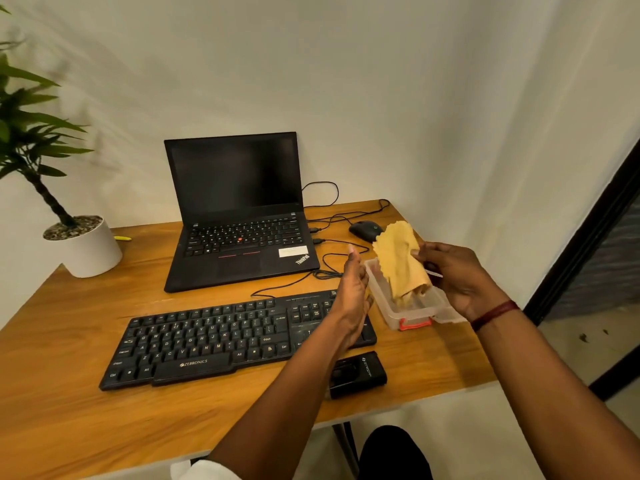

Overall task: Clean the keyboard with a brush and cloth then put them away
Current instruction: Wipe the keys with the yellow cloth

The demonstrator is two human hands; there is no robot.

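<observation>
Right hand (453,275) gripping cloth (401,261), wooden desk (69,393)

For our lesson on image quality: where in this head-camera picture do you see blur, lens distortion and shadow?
Head view: the plant is blurred; the wide lens tilts the door frame and skews the desk; warm, dim light casts soft leaf shadows on the wall; the keyboard lettering and the cloth in the right hand look fairly sharp.

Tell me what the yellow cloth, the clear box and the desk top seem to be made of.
Yellow cloth: soft matte fabric, perhaps microfibre; it drapes and folds. Clear box: glossy plastic; see-through walls. Desk top: wood or wood-look laminate, smooth; grain streaks show.
</observation>
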